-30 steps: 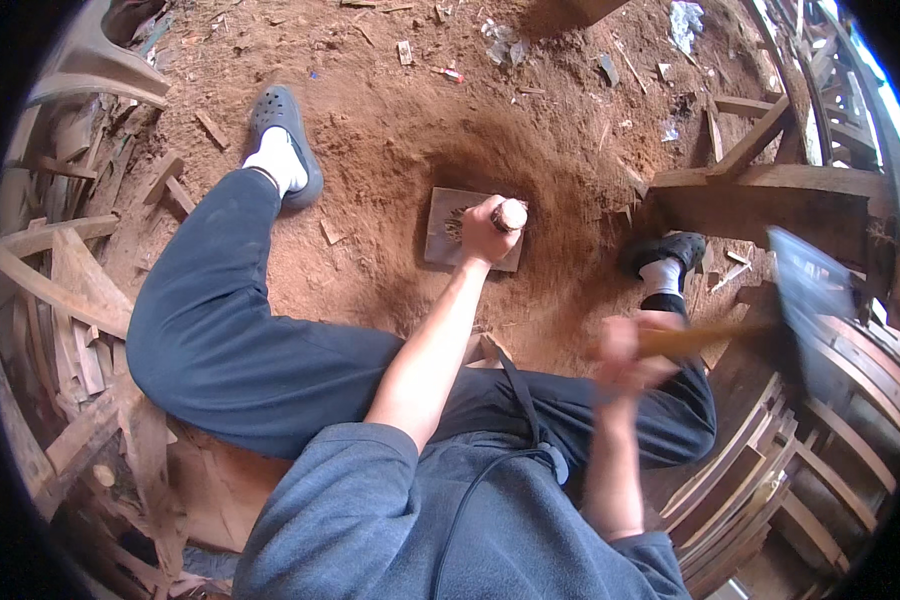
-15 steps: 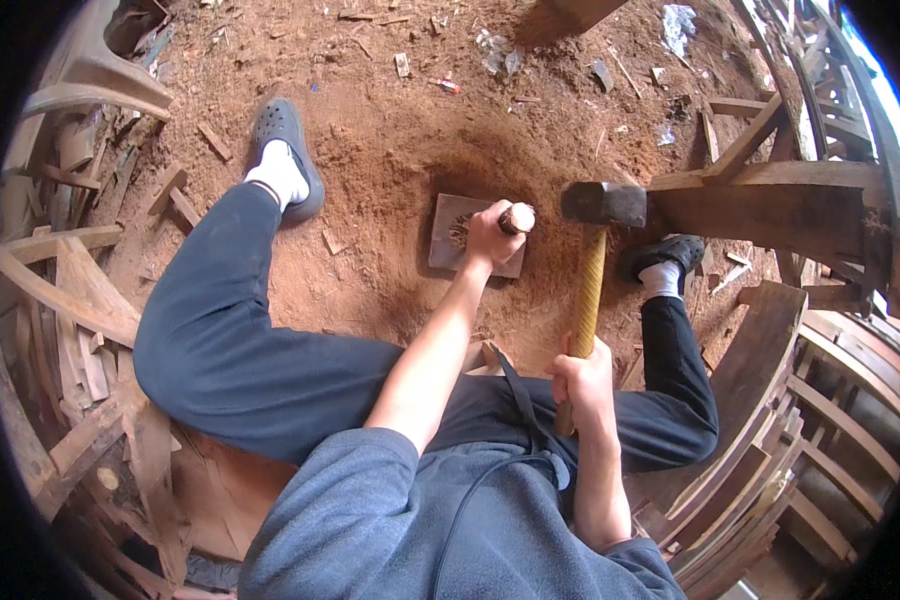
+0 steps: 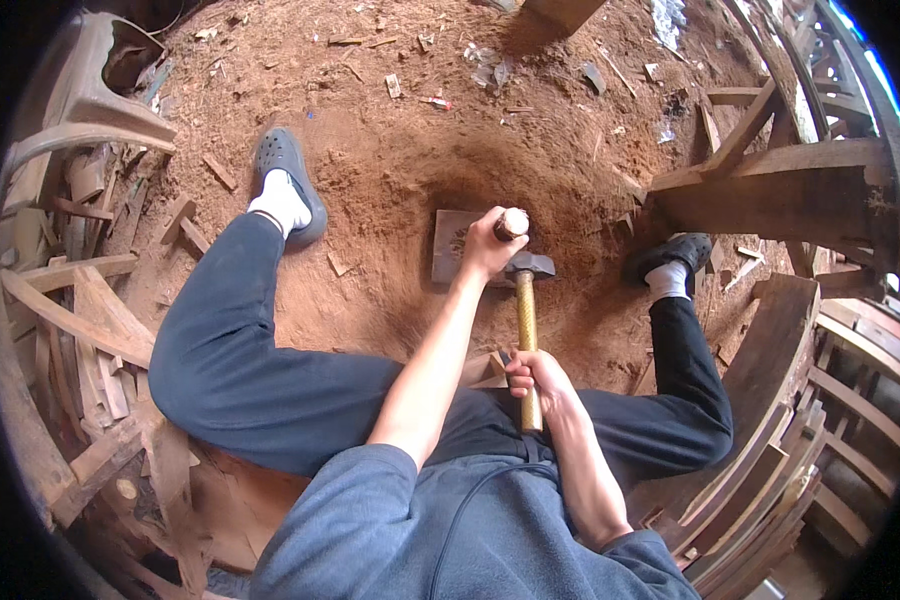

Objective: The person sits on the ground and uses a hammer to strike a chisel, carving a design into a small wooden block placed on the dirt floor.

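My left hand [image 3: 484, 249] is wrapped round a short, thick round tool [image 3: 512, 222] with a pale wooden top and dark sides. It stands roughly upright over a flat square panel [image 3: 450, 243] lying on the ground, with a patch of pattern on its surface. The tool's lower end is hidden by my hand. My right hand [image 3: 540, 378] grips a hammer [image 3: 528, 318] by its yellow handle. The dark hammer head lies low beside my left hand, over the panel's right side. Whether it touches the tool or the panel, I cannot tell.
Sawdust-covered ground [image 3: 370, 150] surrounds the panel, strewn with wood scraps and plastic bits. My legs, in dark trousers, spread to both sides. Curved wooden pieces [image 3: 80, 310] crowd the left. A thick wooden beam [image 3: 770, 205] and stacked slats [image 3: 770, 470] stand at the right.
The hammer has swung down and to the left, from right of the tool to beside my left hand. My right hand moved left with it. My left hand stays nearly in place.
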`<action>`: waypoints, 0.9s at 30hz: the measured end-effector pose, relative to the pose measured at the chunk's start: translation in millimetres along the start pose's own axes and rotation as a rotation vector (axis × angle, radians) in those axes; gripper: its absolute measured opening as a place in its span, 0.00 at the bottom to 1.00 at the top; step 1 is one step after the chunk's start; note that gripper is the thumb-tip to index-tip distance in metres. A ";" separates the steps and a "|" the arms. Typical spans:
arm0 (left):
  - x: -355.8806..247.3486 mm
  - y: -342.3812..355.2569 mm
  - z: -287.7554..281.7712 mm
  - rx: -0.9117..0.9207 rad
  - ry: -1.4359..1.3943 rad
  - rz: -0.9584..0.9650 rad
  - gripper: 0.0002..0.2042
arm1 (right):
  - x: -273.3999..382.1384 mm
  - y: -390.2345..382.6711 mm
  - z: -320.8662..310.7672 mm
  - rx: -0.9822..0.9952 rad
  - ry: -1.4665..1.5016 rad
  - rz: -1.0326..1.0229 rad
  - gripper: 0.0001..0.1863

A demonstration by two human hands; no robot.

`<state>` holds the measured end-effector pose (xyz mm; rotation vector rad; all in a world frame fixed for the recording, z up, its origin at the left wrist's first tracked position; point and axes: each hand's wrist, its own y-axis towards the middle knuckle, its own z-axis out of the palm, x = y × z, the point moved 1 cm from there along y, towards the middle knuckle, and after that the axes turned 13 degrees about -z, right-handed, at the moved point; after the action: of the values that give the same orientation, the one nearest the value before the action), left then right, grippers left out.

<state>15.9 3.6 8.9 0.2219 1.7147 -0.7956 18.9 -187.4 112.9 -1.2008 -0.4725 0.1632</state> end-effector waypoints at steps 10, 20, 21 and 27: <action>-19.8 1.6 26.0 -0.292 0.114 0.171 0.20 | -5.1 21.1 3.9 -0.010 0.018 0.104 0.08; -8.9 24.5 0.1 0.045 0.041 0.097 0.10 | -2.7 19.6 6.8 0.020 0.025 0.198 0.11; -9.5 19.9 3.5 -0.044 0.082 0.146 0.08 | -3.1 20.0 6.6 0.007 0.035 0.179 0.11; -11.6 -0.3 50.6 -0.573 0.294 0.235 0.06 | -6.3 23.0 4.2 -0.004 0.038 0.168 0.10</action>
<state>59.1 -24.5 14.8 0.1440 2.0721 -0.0817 14.4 -177.7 91.1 -1.2452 -0.3387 0.2828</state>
